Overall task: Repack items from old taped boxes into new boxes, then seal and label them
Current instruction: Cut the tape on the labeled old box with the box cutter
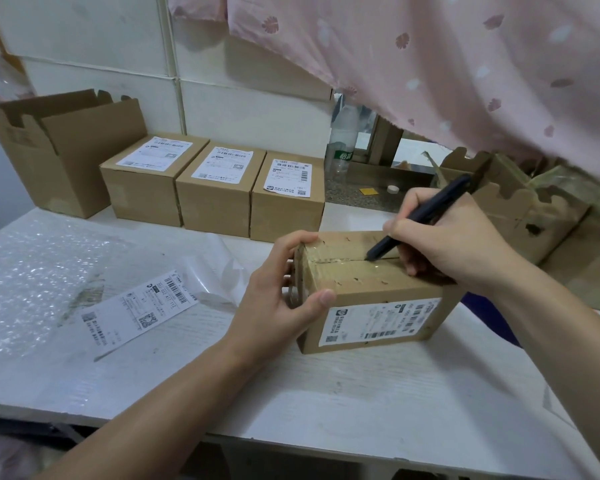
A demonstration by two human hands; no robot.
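Observation:
An old taped cardboard box [368,292] lies on the white table [326,393], a shipping label on its near side. My left hand [281,292] grips the box's left end, thumb on the front face. My right hand [444,244] holds a dark pen [420,216] with its tip pressed into the tape seam along the top of the box. Three sealed, labelled boxes [219,188] stand in a row at the back.
An open empty carton [63,147] stands at the back left. Bubble wrap [32,271] and a loose shipping label [139,306] lie on the left of the table. Torn opened boxes [527,209] sit at the right under a hanging pink cloth [465,64]. A plastic bottle [343,140] stands behind.

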